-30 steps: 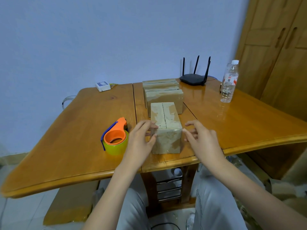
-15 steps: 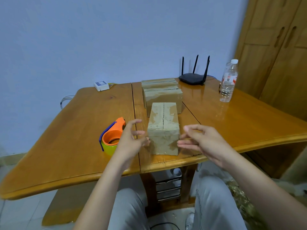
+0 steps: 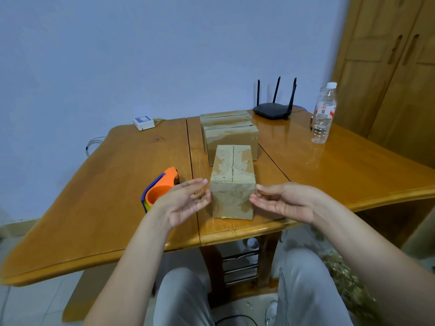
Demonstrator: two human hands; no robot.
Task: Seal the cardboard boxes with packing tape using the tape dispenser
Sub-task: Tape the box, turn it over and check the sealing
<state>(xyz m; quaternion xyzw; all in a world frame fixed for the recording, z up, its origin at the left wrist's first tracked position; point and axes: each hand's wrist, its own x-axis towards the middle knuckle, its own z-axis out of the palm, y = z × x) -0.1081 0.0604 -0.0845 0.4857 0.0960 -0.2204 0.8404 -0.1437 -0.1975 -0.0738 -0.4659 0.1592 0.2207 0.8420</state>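
On the bench, both the left hand and right hand flank the cardboard box, fingers straight, holding nothing; it looks light and stiff, best gripped by its sides.

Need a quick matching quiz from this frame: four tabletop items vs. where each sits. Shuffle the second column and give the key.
1. tape dispenser
2. router
3. water bottle
4. nearest cardboard box

A. far right of the table
B. between the two open hands
C. behind the left hand
D. back edge, beyond the other boxes

Pairs: 1-C, 2-D, 3-A, 4-B
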